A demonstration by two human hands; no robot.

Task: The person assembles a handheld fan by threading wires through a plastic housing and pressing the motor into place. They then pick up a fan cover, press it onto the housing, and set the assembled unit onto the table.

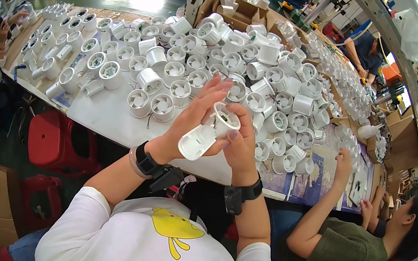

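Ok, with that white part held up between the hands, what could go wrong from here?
1. The white housing might slip: the right hand has it, but the fingers of the left hand stretch up rather than curl round it.
2. The curved white piece juts out beside it and could catch if bumped.
3. Beyond the hands, fan housings lie heaped on one another; a knock could perhaps roll some loose.

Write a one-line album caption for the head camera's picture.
Left hand and right hand hold a white housing at a worktable crowded with white fan units, a co-worker to the right.
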